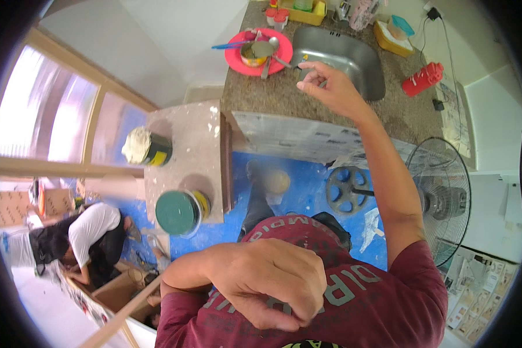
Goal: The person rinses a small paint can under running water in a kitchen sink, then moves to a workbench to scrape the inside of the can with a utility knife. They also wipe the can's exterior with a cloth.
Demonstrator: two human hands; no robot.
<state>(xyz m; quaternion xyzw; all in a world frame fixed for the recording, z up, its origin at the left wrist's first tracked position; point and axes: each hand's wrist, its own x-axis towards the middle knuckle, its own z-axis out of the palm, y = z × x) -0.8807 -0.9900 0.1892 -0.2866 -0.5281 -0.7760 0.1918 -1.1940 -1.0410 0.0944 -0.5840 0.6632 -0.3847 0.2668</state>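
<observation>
My right hand [334, 93] reaches out over the near left part of the steel sink [354, 52], fingers apart and slightly bent, with nothing seen in it. Just beyond its fingertips lies the dark handle end of a metal ladle or strainer [279, 60], which rests on a pink-red plate [238, 64]. A yellow bowl [250, 57], a spoon [274, 43] and blue utensils [229, 44] also lie on that plate. Held in front of my chest, my left hand [272, 281] is curled closed. Its palm side is hidden.
A paint-spotted cabinet [182, 130] at left bears an open can [151, 146] and a green-lidded tub [177, 213]. A standing fan [441, 200] is close to my right arm. Blue sheeting [307, 168] covers the floor. A red bottle [423, 79] stands right of the sink. Another person [95, 232] bends down at far left.
</observation>
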